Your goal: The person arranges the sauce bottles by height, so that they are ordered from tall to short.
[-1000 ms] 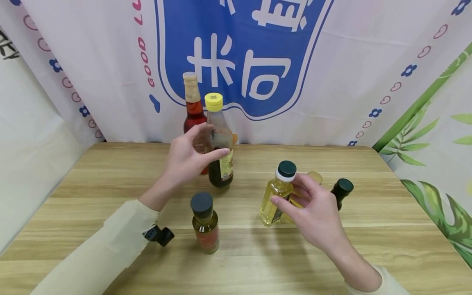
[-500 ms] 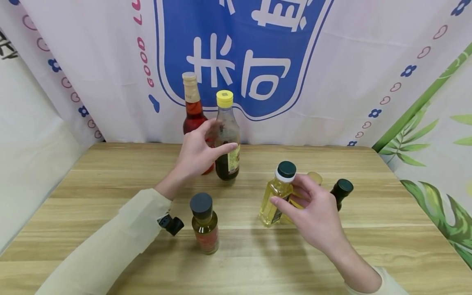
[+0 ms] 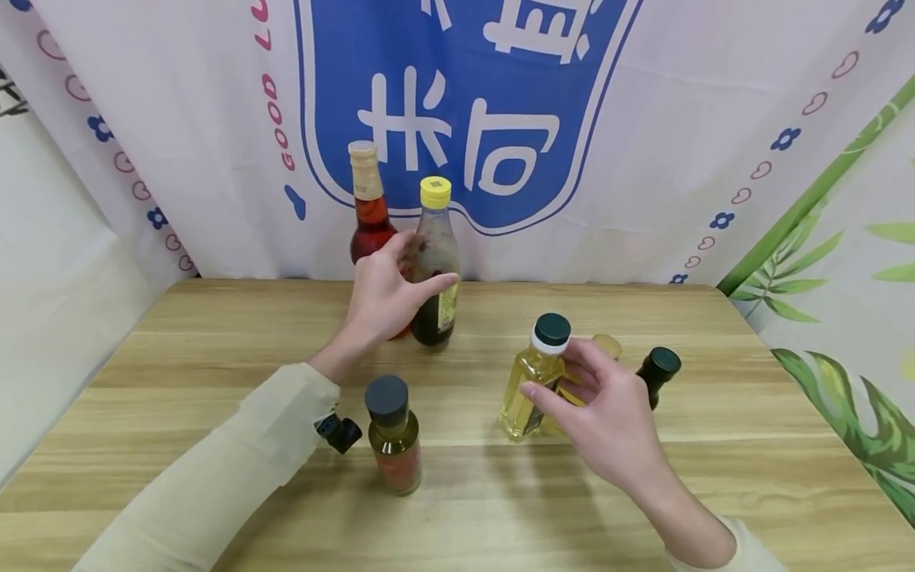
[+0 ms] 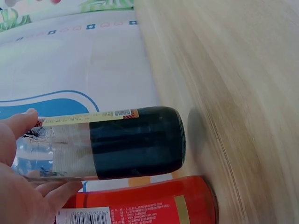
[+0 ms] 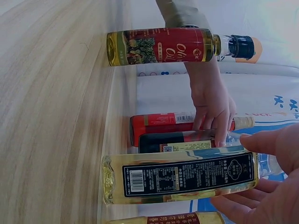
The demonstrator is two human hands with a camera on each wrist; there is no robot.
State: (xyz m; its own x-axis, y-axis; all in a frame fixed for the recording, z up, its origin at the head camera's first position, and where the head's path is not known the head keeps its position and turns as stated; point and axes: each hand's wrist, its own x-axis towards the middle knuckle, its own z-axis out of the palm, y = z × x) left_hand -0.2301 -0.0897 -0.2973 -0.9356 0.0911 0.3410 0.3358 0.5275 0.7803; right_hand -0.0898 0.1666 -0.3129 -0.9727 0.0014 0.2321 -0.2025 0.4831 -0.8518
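Note:
My left hand (image 3: 389, 290) grips a soy sauce bottle (image 3: 436, 318) with a yellow cap, fingers behind it and thumb across its front. In the left wrist view, a narrow gap shows between the soy sauce bottle's base (image 4: 176, 142) and the tabletop. Close beside it stands a red bottle (image 3: 372, 230) with a cream neck wrap, partly hidden by my left hand. My right hand (image 3: 608, 409) holds a square clear bottle of yellow oil (image 3: 525, 393) with a dark green cap; it is near upright, and whether its base touches the table I cannot tell.
An olive oil bottle (image 3: 396, 453) with a black cap stands front left, near my left sleeve. Behind my right hand are a gold-capped bottle (image 3: 608, 345) and a dark green-capped bottle (image 3: 658, 367), both partly hidden. A printed curtain (image 3: 643, 159) hangs behind the wooden table (image 3: 286, 310).
My left hand has carried the soy sauce bottle right and toward the curtain, then slightly back left. My right hand and its oil bottle have stayed nearly still.

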